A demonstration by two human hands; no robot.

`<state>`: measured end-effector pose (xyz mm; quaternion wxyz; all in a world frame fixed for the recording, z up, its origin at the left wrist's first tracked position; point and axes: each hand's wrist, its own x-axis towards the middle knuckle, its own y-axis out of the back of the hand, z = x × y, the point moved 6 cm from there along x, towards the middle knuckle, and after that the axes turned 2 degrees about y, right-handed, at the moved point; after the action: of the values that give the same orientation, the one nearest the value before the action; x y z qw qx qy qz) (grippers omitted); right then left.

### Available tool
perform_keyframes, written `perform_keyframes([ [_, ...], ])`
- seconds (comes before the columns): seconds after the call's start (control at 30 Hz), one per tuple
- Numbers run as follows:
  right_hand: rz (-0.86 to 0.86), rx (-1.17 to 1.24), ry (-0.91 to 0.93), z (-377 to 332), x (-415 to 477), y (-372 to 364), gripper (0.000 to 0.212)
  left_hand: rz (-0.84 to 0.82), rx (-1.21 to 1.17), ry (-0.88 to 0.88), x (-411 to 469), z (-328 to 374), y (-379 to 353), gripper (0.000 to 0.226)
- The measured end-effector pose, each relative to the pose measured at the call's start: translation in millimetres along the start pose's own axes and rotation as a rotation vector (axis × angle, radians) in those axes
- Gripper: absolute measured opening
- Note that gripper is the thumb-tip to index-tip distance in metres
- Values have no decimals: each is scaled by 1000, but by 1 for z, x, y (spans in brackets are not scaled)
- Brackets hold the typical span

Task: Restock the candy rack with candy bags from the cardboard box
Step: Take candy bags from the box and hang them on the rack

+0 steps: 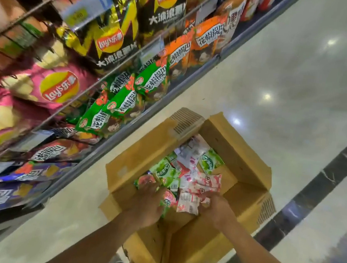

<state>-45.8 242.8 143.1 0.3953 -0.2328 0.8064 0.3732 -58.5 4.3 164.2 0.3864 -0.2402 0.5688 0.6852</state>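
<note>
An open cardboard box (228,137) stands on the shop floor with its flaps spread. Inside lie several small candy bags, green ones (164,171) and pink-and-white ones (208,181). Both of my hands are down in the box at its near side. My left hand (149,204) rests on green and pink bags, fingers curled over them. My right hand (217,207) grips a pink-and-white bag (188,203) at its edge. The rack (100,79) runs along the left, hung and stacked with snack bags.
The rack holds pink chip bags (50,87), black-and-yellow chip bags (114,36), and green (129,96) and orange (202,37) snack bags behind wire rails. Glossy pale floor (282,83) spreads to the right, crossed by a dark marble strip (325,176).
</note>
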Motion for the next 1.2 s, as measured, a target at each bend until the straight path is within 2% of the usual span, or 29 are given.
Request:
perform_keyframes([
  [0.13, -54, -18, 11, 28, 43, -51, 37, -48, -33, -8, 38, -13, -46, 61],
  [0.2, -61, -40, 3, 39, 64, -71, 40, -61, -27, -6, 58, -19, -65, 62],
  [0.53, -107, -226, 41, 77, 164, -148, 69, -112, -80, 51, 137, -59, -150, 66],
  [0.7, -148, -503, 21, 94, 180, -170, 89, -145, -107, 37, 149, -58, -166, 63],
  [0.77, -178, -569, 13, 97, 180, -168, 84, -162, -101, 9, 149, -54, -169, 62],
  [0.9, -138, -620, 11, 96, 172, -151, 33, -179, -149, 0, 144, -50, -169, 59],
  [0.97, -141, -557, -4, 99, 165, -146, 17, -182, -202, 29, 140, -46, -163, 56],
  [1.13, -222, -356, -25, 109, 153, -143, 12, -183, -304, 55, 135, -36, -152, 49],
  [1.2, -224, -318, -46, 109, 153, -144, 25, -180, -315, 53, 139, -35, -152, 46],
])
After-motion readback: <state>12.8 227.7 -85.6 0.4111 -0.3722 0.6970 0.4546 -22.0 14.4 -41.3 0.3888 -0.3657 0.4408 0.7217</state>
